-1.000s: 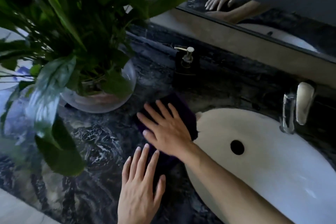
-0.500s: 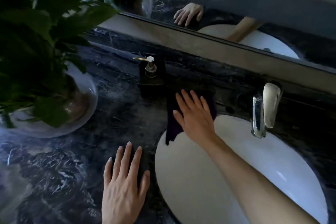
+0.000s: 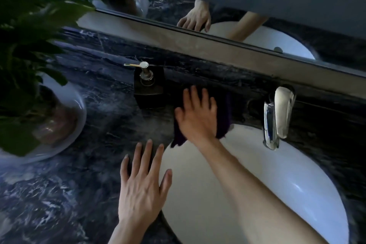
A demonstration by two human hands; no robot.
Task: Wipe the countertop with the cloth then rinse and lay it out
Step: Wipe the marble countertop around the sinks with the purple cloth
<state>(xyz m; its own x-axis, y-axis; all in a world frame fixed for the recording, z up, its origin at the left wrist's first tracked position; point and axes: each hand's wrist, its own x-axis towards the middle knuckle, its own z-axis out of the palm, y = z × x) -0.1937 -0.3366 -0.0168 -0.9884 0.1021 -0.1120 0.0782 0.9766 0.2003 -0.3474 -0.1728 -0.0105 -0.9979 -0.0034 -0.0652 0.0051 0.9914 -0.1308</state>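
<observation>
Nearest to me, my left hand lies flat with its fingers straight and spread, holding nothing, on the dark veined marble countertop right at the left edge of the white oval sink basin. My right forearm reaches over the basin. Further in, my right hand presses flat, fingers straight and slightly apart, on the dark purple cloth. That cloth sits on the strip of counter behind the sink, its lower corners hanging over the basin's rim. Just left of it stands the square dark soap dispenser with a metal pump; to its right, apart from it, is the chrome tap. At far left the leafy green plant in a round glass bowl rests on the counter. Behind everything, the wall mirror shows my right hand's reflection.
</observation>
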